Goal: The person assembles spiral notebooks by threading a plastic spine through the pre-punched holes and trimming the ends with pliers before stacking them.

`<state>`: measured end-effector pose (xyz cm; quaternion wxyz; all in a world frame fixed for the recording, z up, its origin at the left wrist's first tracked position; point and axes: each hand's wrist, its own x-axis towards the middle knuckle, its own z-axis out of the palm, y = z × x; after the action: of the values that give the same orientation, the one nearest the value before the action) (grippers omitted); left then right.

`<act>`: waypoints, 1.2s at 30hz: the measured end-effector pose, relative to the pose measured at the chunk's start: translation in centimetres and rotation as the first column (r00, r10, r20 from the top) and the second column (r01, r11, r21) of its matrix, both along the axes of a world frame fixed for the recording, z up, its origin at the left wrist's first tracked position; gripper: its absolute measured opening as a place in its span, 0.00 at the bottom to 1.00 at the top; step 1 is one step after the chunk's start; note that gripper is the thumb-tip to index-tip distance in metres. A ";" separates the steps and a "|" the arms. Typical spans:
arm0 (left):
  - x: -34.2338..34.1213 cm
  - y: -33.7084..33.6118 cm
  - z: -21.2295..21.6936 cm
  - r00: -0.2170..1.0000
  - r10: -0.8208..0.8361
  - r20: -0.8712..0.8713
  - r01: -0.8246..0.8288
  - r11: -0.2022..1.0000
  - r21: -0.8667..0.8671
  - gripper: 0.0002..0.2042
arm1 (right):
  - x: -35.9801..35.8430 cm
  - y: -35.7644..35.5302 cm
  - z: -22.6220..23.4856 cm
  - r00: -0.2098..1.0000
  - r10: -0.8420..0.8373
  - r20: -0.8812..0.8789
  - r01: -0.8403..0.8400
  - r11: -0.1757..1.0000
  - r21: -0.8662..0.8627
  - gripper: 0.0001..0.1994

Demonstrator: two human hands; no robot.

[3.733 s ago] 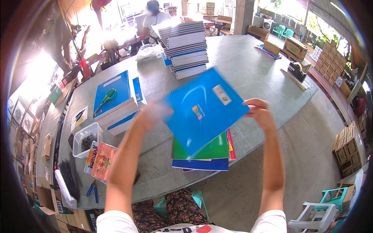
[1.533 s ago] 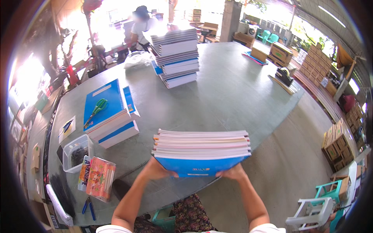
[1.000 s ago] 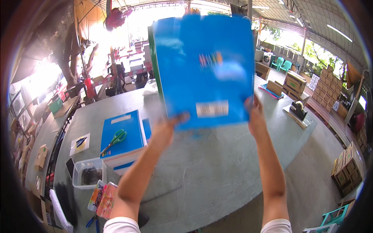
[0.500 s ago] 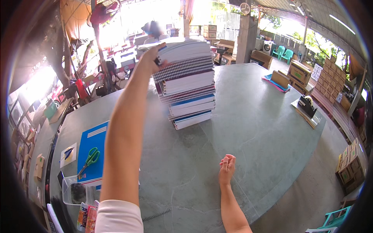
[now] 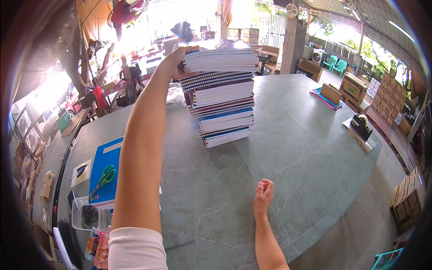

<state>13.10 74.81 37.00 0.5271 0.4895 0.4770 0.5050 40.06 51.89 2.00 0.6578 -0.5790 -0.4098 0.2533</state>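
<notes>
A tall stack of spiral-bound notebooks (image 5: 225, 93) stands on the grey table, its bundles laid with bindings and page edges facing alternately. My left arm reaches far forward to the top of it. There my left hand (image 5: 179, 63) grips the left end of the uppermost notebooks (image 5: 220, 60), thumb over the top; the lower fingers are partly hidden. These top notebooks jut slightly right of the ones beneath. My right hand (image 5: 263, 194) rests near the middle of the table, fingers curled closed with nothing visible in them, apart from the stack.
Green-handled scissors (image 5: 106, 176) lie on a blue notebook (image 5: 100, 157) at left, by a clear plastic box (image 5: 82, 216). A loose black coil (image 5: 180, 245) lies near me. A tape dispenser (image 5: 361, 126) stands at the right edge. Cardboard boxes (image 5: 405, 195) sit beyond. A person (image 5: 182, 32) is behind the stack.
The uppermost notebooks have shifted a little to the right on the stack with my left hand on them. My view has swung slightly left. The right hand stays curled in place.
</notes>
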 end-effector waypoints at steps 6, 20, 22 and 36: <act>-3.1 -5.4 4.3 0.543 0.436 -0.718 -0.280 0.900 0.334 0.43 | 0.7 0.8 -1.6 0.996 0.022 0.090 -0.022 1.000 0.005 0.09; -26.2 -38.0 -16.5 0.222 0.521 -0.824 -0.055 0.850 0.523 0.12 | -13.7 -5.0 -0.6 0.745 0.624 0.236 -0.659 0.744 0.111 0.13; -25.7 -39.1 -19.6 0.026 0.530 -0.848 -0.115 0.844 0.524 0.12 | -22.9 -10.7 4.2 0.402 0.901 -0.162 -0.914 0.405 -0.014 0.18; -31.5 -39.8 -20.6 0.294 0.879 -0.375 -0.706 0.464 0.535 0.09 | -38.4 -10.6 11.1 0.277 0.390 -0.878 -0.872 0.486 -0.059 0.31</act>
<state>-18.42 35.05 16.43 -0.0539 0.3831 0.7243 0.5707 1.66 41.28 13.15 0.3979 -0.3366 -0.1975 0.8303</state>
